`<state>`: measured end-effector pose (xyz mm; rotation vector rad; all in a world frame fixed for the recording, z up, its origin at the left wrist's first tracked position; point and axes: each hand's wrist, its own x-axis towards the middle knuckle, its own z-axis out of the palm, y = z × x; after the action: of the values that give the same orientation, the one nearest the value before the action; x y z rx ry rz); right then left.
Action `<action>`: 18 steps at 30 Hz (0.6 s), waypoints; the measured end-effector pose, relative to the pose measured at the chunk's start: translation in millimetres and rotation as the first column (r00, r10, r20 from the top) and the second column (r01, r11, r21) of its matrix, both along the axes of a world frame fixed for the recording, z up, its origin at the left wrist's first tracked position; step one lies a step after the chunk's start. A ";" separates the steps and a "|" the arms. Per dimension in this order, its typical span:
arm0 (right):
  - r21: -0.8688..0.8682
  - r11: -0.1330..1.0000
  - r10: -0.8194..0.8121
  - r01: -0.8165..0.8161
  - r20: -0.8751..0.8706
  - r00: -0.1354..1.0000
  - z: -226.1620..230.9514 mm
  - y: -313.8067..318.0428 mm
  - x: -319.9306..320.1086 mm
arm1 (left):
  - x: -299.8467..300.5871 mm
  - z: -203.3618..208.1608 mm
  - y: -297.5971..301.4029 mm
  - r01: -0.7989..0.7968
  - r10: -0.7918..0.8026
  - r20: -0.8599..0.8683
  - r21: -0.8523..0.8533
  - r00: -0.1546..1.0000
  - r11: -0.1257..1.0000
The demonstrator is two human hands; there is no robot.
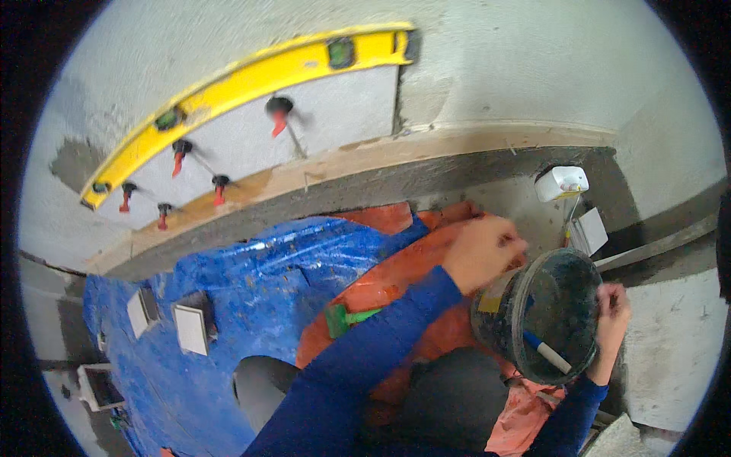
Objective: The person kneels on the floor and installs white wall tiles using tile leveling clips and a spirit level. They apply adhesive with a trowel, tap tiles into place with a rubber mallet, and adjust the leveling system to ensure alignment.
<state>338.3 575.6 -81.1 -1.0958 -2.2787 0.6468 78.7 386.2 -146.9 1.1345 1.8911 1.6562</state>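
A black bucket [499, 324] tilts toward me on the right, its dirty inside showing. My right hand [611, 311] grips its right rim, fingers curled over the edge. Inside lies a tool with a blue and white handle [547, 351]. My left hand [484, 254] hovers by the upper left of the bucket, fingers curled together and somewhat blurred; what they hold, if anything, I cannot make out. Beneath my left forearm, on the orange sheet [407, 266], lies a green-handled tool [349, 318], partly covered.
A yellow spirit level [259, 81] rests along the top of pale wall tiles [335, 110], which carry several red-and-black levelling clips [279, 114]. Small tile pieces [190, 329] lie on a blue tarp [251, 282]. A white container [561, 183] and white piece [590, 231] stand behind the bucket.
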 end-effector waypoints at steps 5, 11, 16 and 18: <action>0.151 0.875 0.464 -0.461 0.014 0.886 10.1 -110.9 -154.8 | -29.6 -55.8 -95.9 -0.312 0.281 0.226 0.111 0.933 0.944; 0.458 0.621 0.765 -0.636 -0.177 0.620 -32.1 -247.3 -318.9 | -66.2 -103.7 -216.9 -0.568 0.480 0.466 0.061 0.743 0.821; 0.534 0.717 0.667 -0.448 -0.339 0.663 -31.1 -283.5 -370.3 | -86.2 -86.0 -263.3 -0.680 0.417 0.667 0.187 0.618 0.709; 0.536 0.730 0.651 -0.424 -0.356 0.671 -30.7 -286.8 -377.5 | -85.9 -78.0 -270.6 -0.687 0.370 0.697 0.242 0.614 0.685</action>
<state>-39.2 288.7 -111.8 0.0332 -2.0806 0.5518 -7.2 115.6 -224.9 0.0134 1.4701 2.5623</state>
